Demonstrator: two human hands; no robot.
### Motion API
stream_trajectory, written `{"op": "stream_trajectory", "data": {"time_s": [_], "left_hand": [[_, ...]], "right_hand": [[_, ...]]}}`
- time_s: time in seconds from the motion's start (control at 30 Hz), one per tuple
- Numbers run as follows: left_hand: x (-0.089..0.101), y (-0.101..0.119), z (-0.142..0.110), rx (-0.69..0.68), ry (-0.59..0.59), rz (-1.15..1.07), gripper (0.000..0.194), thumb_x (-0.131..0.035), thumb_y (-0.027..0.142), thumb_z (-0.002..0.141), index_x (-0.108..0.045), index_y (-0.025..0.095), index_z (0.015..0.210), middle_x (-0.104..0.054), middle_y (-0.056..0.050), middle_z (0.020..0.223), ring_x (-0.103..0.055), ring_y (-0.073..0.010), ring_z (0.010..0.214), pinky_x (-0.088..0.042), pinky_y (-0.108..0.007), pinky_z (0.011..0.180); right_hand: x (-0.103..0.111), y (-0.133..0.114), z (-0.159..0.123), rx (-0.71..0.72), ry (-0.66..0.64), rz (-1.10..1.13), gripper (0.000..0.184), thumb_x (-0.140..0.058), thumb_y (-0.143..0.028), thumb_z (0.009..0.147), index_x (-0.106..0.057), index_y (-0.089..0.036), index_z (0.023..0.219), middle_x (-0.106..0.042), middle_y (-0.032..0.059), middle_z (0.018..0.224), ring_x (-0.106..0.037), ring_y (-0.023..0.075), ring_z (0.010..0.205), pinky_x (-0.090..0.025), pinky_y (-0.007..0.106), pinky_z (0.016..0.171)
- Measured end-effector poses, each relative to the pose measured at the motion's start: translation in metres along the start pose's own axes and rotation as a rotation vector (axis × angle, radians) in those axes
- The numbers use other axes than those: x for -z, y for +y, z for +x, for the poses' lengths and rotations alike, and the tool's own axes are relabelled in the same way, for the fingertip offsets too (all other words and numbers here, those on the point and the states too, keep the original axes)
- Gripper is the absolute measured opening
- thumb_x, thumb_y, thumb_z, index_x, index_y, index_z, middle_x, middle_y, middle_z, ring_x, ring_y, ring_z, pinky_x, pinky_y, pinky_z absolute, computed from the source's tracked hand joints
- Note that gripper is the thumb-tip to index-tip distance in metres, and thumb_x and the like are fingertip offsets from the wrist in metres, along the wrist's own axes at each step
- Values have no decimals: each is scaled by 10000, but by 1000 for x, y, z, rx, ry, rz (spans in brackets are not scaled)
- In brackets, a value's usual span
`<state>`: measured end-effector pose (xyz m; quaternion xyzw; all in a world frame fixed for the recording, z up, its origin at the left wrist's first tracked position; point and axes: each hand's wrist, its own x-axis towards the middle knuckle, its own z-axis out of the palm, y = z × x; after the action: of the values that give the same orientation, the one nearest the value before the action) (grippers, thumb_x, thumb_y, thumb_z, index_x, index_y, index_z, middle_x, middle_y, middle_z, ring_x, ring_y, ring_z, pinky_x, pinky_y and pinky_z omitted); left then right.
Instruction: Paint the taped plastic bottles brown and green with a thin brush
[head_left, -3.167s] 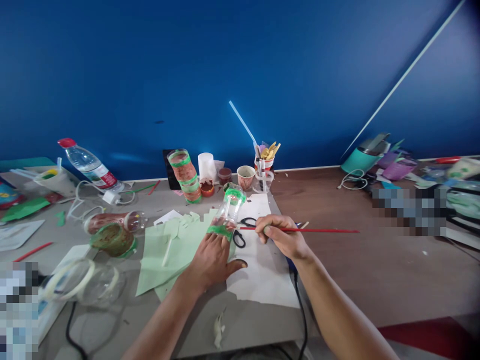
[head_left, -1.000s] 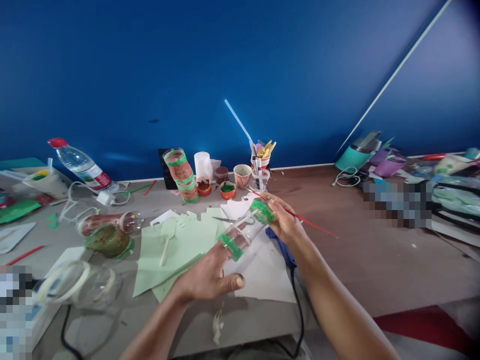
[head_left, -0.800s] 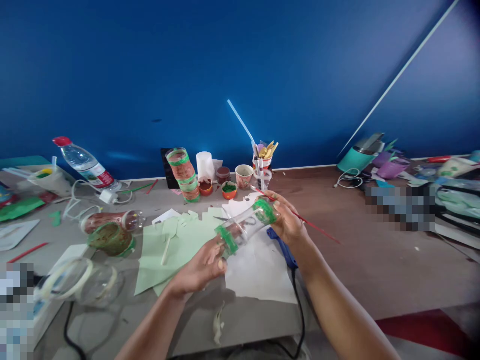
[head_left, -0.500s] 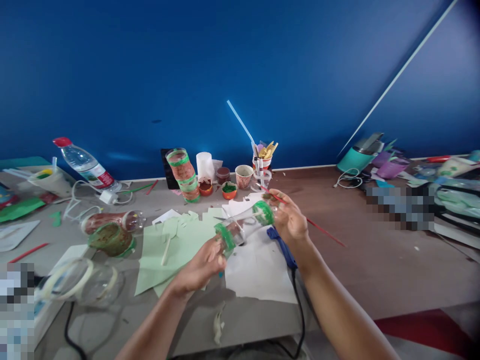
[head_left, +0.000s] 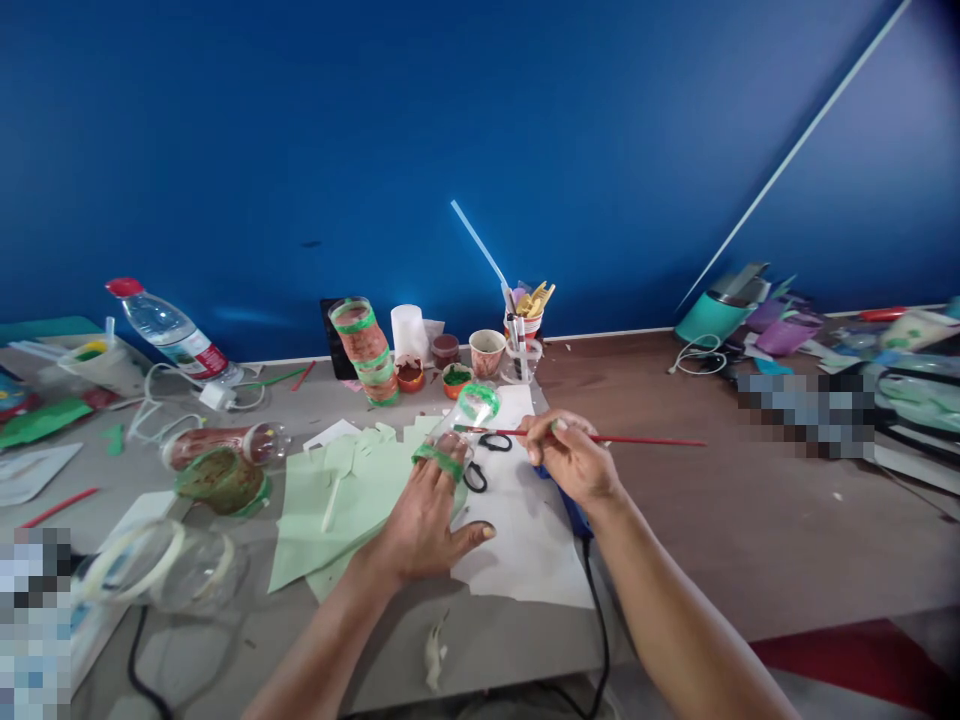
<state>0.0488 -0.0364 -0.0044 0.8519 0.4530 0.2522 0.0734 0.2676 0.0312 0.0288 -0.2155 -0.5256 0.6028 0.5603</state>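
Note:
My left hand (head_left: 431, 515) has its fingers pushed inside a clear plastic bottle piece (head_left: 463, 420) with green-painted bands at both ends, and holds it from within. The thumb sticks out to the side, free of the plastic. My right hand (head_left: 574, 455) pinches a thin red paintbrush (head_left: 652, 441), its handle pointing right. The brush tip is at the side of the bottle piece; whether it touches cannot be told. Just beyond stands a small orange cup of green paint (head_left: 457, 380). Black-handled scissors (head_left: 475, 478) lie beneath, on white paper (head_left: 517, 550).
A brown-and-green painted tube (head_left: 367, 350) stands at the back, beside a cup of brown paint (head_left: 409, 374) and a paper cup (head_left: 487, 353). Light green paper (head_left: 330, 510) lies left. A blue corded tool (head_left: 576, 515) is partly under my right wrist. A water bottle (head_left: 180, 335) leans far left.
My left hand has gone from gripping the bottle piece's end to having its fingers inside, and the piece has shifted left. My right hand has turned the brush tip toward it.

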Motion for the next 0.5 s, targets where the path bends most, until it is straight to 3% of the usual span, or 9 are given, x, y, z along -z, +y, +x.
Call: {"op": "stream_trajectory", "data": {"time_s": [0.17, 0.33, 0.5], "left_hand": [[-6, -4, -2, -33, 37, 65, 885, -495, 607, 885, -89, 149, 1524, -519, -246, 1337, -509, -412, 1242, -373, -599, 1021], [-5, -3, -1, -53, 52, 125, 846, -530, 591, 872, -153, 143, 1484, -542, -232, 1289, -516, -413, 1229, -404, -582, 1000], [-4, -3, 0, -38, 73, 129, 848, -536, 599, 867, -163, 154, 1485, -472, -249, 1383, -444, -420, 1309, -383, -593, 1029]], "right_hand": [[-3, 1, -5, -7, -196, -78, 299, -624, -452, 854, -757, -191, 794, -635, 42, 596, -550, 176, 580, -400, 313, 566], [-3, 1, -8, -38, -309, -135, 225, -593, -356, 893, -747, -192, 877, -650, 41, 663, -560, 169, 631, -405, 305, 593], [-1, 0, -9, -78, -314, -173, 199, -578, -291, 891, -734, -178, 841, -641, 36, 640, -555, 164, 619, -407, 299, 592]]}}
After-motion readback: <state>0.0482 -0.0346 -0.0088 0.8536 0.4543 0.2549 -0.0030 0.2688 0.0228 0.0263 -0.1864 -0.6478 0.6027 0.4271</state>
